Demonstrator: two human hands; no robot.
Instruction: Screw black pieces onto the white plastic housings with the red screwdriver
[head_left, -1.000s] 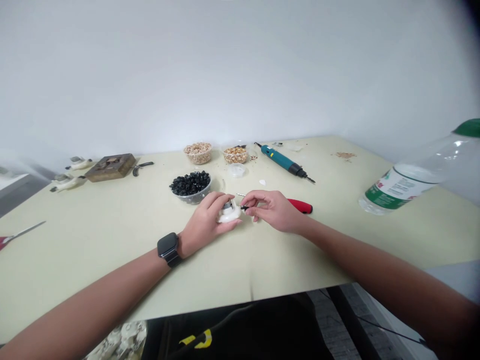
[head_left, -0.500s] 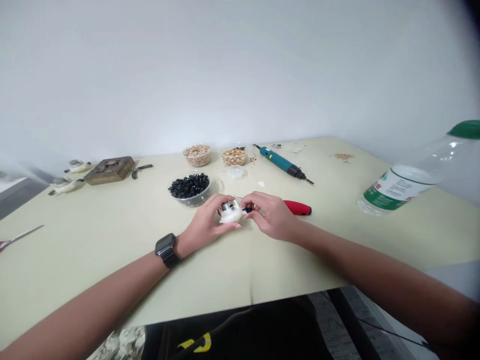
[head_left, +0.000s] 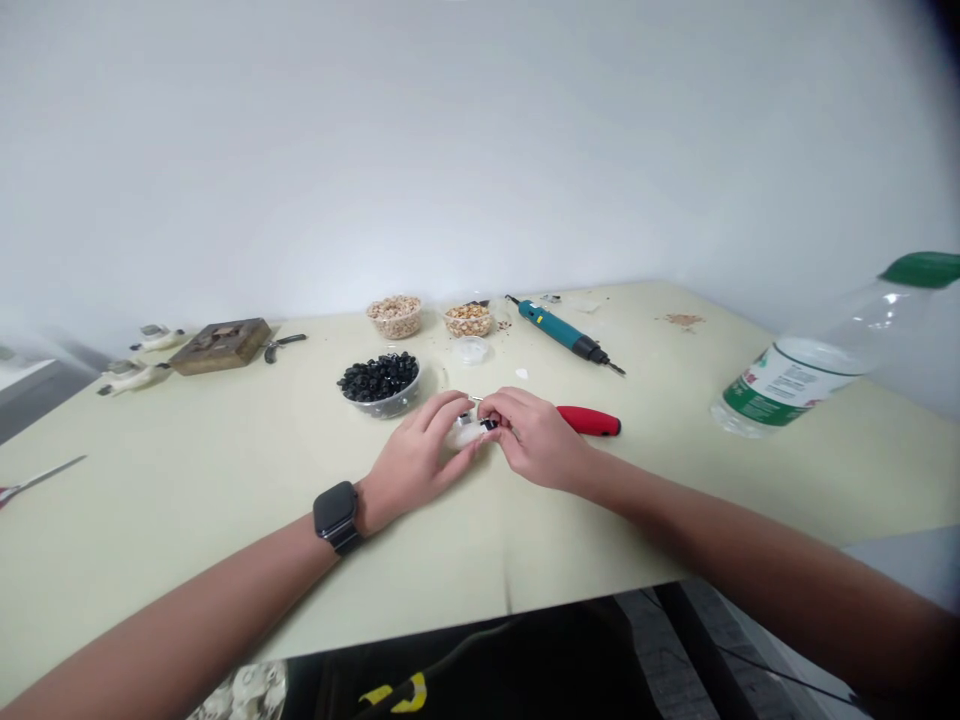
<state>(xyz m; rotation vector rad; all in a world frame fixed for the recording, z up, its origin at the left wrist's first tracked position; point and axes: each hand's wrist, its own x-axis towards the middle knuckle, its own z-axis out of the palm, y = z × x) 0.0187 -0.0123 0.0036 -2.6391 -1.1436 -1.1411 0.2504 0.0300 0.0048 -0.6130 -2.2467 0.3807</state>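
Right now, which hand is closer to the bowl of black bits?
The left. The left hand is just in front of the bowl, slightly to its right; the right hand is farther to the right.

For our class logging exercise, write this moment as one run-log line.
left hand: holds white part | right hand: pinches black piece at that part's edge | nearby: bowl of black pieces, red handle

The left wrist point(head_left: 368, 506) wears 1 black, square-faced watch point(head_left: 335, 510).
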